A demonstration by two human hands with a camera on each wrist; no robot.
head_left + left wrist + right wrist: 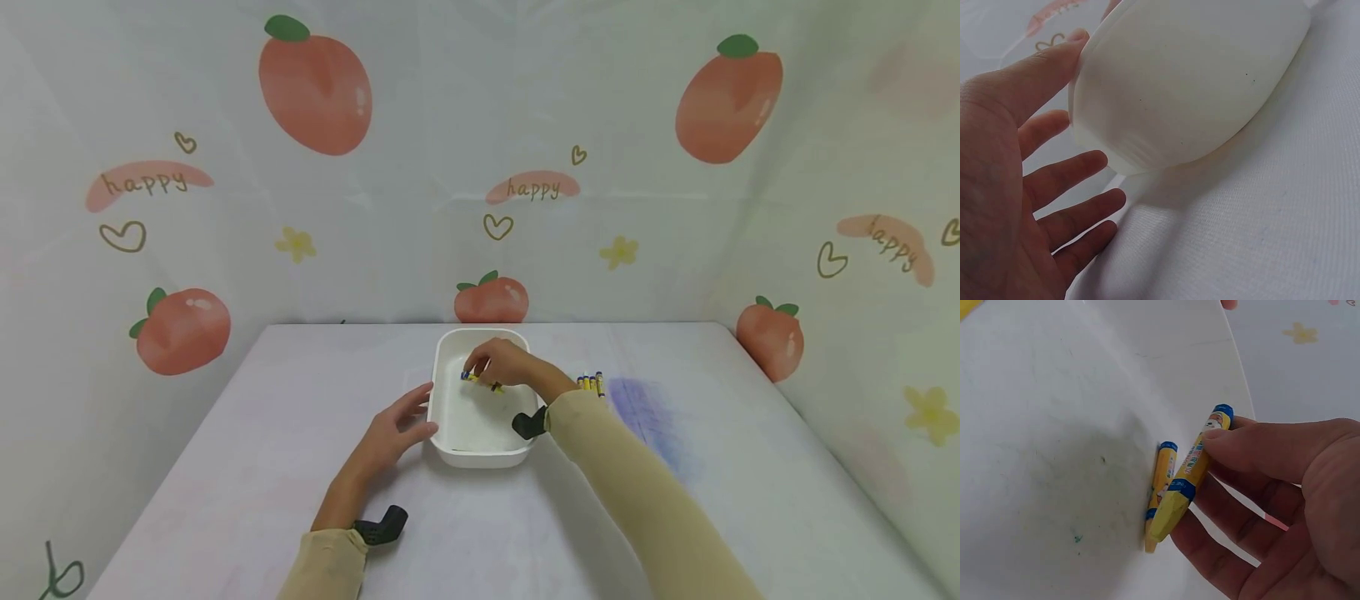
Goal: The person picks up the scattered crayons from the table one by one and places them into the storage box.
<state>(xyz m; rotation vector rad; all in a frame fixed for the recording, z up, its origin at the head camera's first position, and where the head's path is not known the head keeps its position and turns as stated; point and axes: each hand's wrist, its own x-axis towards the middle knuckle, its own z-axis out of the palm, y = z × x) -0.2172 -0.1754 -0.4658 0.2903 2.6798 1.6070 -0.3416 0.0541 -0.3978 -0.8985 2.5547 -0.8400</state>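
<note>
Over the inside of a white rectangular tray (483, 459), my right hand (506, 363) pinches an oil pastel (1196, 459) between thumb and fingers. The pastel has a yellow wrapper with blue bands and a yellow-green tip. Close below it, a second pastel (1163, 472) with a paler tip lies on the tray floor. My left hand (390, 429) is at the tray's left side, fingers spread and not curled round it. In the left wrist view the thumb of that hand (1035, 156) touches the tray wall (1191, 87).
Several pastels (591, 383) lie side by side on the white table cover (300, 400), right of the tray and partly behind my right forearm. A blue-purple stain (648, 417) marks the cover there. A fruit-printed curtain (420, 125) stands behind the table.
</note>
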